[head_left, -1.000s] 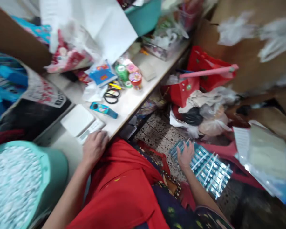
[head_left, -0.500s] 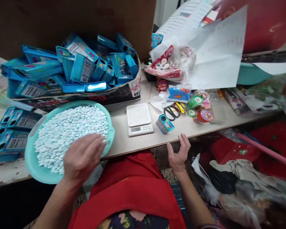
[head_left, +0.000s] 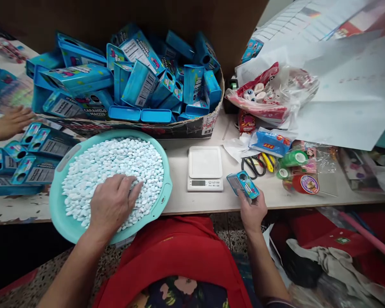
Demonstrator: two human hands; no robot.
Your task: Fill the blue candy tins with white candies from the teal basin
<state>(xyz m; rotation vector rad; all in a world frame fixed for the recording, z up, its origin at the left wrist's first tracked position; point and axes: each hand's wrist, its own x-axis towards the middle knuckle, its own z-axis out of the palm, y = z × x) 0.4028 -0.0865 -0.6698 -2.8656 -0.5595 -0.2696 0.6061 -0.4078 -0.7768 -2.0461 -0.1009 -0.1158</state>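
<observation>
Left hand, loosely curled, now lowered into small whitish pebble-like pieces in the round turquoise plastic basin; any grip is hidden. Right hand, newly closed on the small blue printed box above the table: both hands thus engaged.

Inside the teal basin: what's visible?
The teal basin holds a heap of small whitish, faintly blue pieces. The left hand rests on them, hiding those beneath it. Lower layers and the basin floor are covered.
</observation>
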